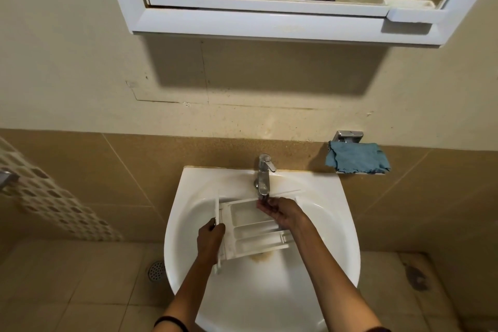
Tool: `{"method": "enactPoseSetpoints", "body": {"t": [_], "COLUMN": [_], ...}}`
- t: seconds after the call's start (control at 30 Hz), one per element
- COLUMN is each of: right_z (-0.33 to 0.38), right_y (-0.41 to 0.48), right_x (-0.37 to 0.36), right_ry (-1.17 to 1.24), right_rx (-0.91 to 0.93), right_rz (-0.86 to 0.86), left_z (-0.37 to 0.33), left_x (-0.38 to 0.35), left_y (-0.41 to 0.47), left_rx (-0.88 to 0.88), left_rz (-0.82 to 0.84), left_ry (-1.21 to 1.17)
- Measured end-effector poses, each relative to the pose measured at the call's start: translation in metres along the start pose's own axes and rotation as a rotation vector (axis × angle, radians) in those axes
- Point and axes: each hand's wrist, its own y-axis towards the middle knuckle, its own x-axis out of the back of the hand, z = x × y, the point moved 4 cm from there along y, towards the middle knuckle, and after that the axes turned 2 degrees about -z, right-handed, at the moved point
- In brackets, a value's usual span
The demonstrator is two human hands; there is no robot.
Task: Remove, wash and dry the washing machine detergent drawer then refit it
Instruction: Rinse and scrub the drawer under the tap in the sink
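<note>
Detergent drawer (250, 226) is out of the machine and held inside the white basin (269, 294), compartments facing up, well clear of the wall. The basin serves to catch run-off. The drawer is tilted, its far corner brought directly beneath the tap (263, 175); in my judgement this is so that water enters the compartments and drains toward the plughole. Whether water is flowing cannot be told. A blue cloth (357, 158) lies on the wall-mounted holder to the right of the basin, apart from the work and apparently reserved for drying.

The left hand (210, 237) has its fingers (218, 227) curled round the front panel (217, 207), steadying the drawer. The right hand (280, 211) rests at the far corner under the spout. Its fingers (265, 203) are bent, but whether they pinch the wall or merely rub it cannot be determined.

Stage assessed: washing in hand; drying and refitting not yet done.
</note>
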Motion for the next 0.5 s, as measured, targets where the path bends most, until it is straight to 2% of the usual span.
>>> {"method": "enactPoseSetpoints", "body": {"t": [0.13,0.2,0.3,0.37,0.43,0.5], "right_z": [-0.001,-0.003,-0.003,0.006,0.024,0.047], "right_y": [0.000,-0.004,-0.015,-0.021,-0.023,-0.028], "right_x": [-0.004,-0.007,-0.009,-0.010,-0.004,0.002], "right_ry": [-0.003,-0.083,-0.480,-0.759,-1.053,-1.343], "right_rx": [-0.008,-0.013,-0.009,-0.006,0.056,0.204], "right_rz": [0.003,0.047,0.117,0.067,-0.102,-0.303], "left_z": [0.002,0.003,0.001,-0.001,-0.002,-0.001], "left_x": [0.001,0.002,0.002,0.002,0.002,0.003], "left_y": [0.002,0.002,0.001,-0.001,-0.003,-0.002], "left_rx": [0.014,0.025,0.030,0.017,0.016,0.018], "left_rz": [0.008,0.003,0.006,0.009,0.001,-0.007], "left_ry": [0.003,0.003,0.004,0.005,0.003,0.001]}}
